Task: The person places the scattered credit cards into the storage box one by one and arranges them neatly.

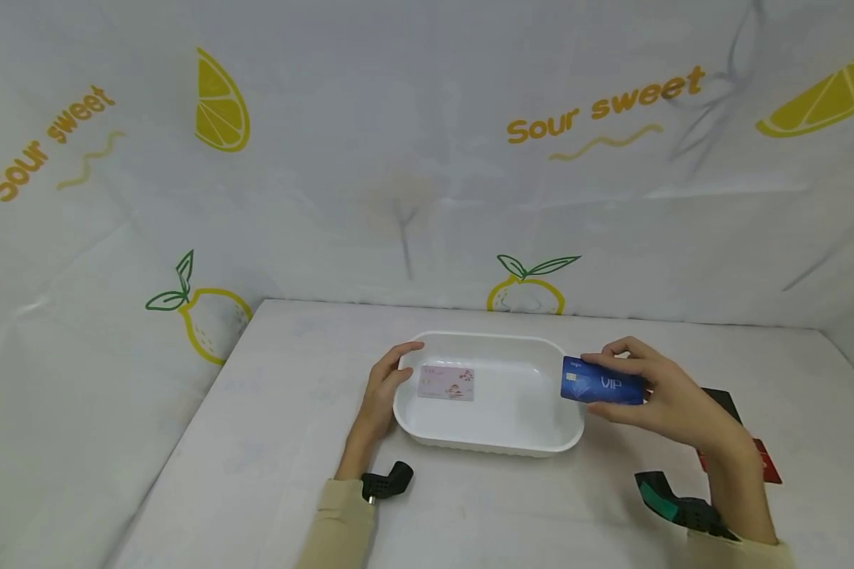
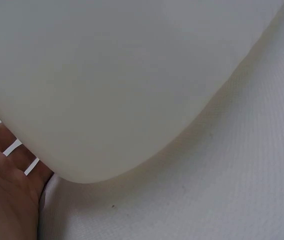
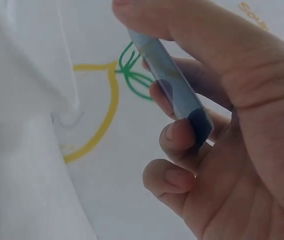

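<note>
A white tray (image 1: 512, 427) with rounded corners stands on the table. My left hand (image 1: 384, 389) grips its left end, thumb over the rim; the left wrist view shows the palm and fingers along the outer wall (image 2: 107, 100). Inside the tray, towards the left, lies a pale pink card (image 1: 446, 383) with a floral print. My right hand (image 1: 665, 391) pinches a blue VIP card (image 1: 601, 382) by its edges, its left part overlapping the tray's right rim in the head view. Seen from the right wrist, the card (image 3: 169, 80) is tilted between thumb and fingers.
Beneath my right wrist, partly hidden, lie a black card (image 1: 724, 403) and a red card (image 1: 767, 462) on the white table (image 1: 256, 474). A white sheet printed with lemons (image 1: 398, 158) rises behind the table's far edge.
</note>
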`<state>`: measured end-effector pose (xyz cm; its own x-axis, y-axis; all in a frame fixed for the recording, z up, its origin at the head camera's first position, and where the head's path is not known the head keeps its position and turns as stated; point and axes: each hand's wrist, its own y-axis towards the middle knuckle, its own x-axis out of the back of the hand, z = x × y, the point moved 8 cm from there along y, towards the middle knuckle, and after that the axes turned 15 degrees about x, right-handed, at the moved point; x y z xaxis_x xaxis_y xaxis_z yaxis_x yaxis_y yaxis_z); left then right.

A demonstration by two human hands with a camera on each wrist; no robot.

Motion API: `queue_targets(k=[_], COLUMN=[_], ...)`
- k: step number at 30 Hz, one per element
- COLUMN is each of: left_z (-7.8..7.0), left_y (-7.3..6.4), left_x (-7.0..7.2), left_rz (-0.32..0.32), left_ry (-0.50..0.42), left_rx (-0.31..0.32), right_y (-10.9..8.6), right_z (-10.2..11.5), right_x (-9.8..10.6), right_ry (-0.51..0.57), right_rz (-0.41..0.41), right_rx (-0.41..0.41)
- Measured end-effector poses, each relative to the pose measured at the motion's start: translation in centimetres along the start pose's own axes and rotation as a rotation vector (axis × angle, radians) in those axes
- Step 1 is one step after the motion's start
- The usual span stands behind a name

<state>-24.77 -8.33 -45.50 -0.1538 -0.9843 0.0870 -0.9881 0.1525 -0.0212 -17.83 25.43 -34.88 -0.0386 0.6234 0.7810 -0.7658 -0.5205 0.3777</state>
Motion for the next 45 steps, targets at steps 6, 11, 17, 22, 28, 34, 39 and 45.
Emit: queue_targets(k=[6, 11, 17, 22, 28, 34, 39, 45], left_z=[0.1, 0.2, 0.2, 0.2, 0.2, 0.1, 0.2, 0.2], left_y=[0.1, 0.0, 0.1, 0.1, 0.2, 0.2, 0.3, 0.2], left_x=[-0.1, -0.3, -0.5, -0.4, -0.2, 0.0, 0.0, 0.1], left_rz=[0.005, 0.015, 0.029, 0.026, 0.02, 0.012, 0.01, 0.002], left_ry=[-0.001, -0.018, -0.021, -0.02, -0.019, -0.017, -0.013, -0.006], left_rx=[-0.001, 0.002, 0.001, 0.0, -0.001, -0.002, 0.005, 0.009], right_y=[2.3, 3.7, 4.4, 4.8, 5.3, 5.6, 5.8, 6.1], right_z=[1.4, 2.1, 2.5, 2.5, 2.3, 1.5, 0.9, 0.2], right_x=[-1.2, -2.7, -3.7, -4.0, -5.0, -6.2, -7.0, -8.1], right_ry=[0.11, 0.192, 0.198, 0.231, 0.23, 0.234, 0.257, 0.279], right_rz=[0.008, 0.023, 0.027, 0.02, 0.046, 0.072, 0.086, 0.09], right_rx=[0.031, 0.004, -0.013, -0.023, -0.024, -0.037, -0.056, -0.125])
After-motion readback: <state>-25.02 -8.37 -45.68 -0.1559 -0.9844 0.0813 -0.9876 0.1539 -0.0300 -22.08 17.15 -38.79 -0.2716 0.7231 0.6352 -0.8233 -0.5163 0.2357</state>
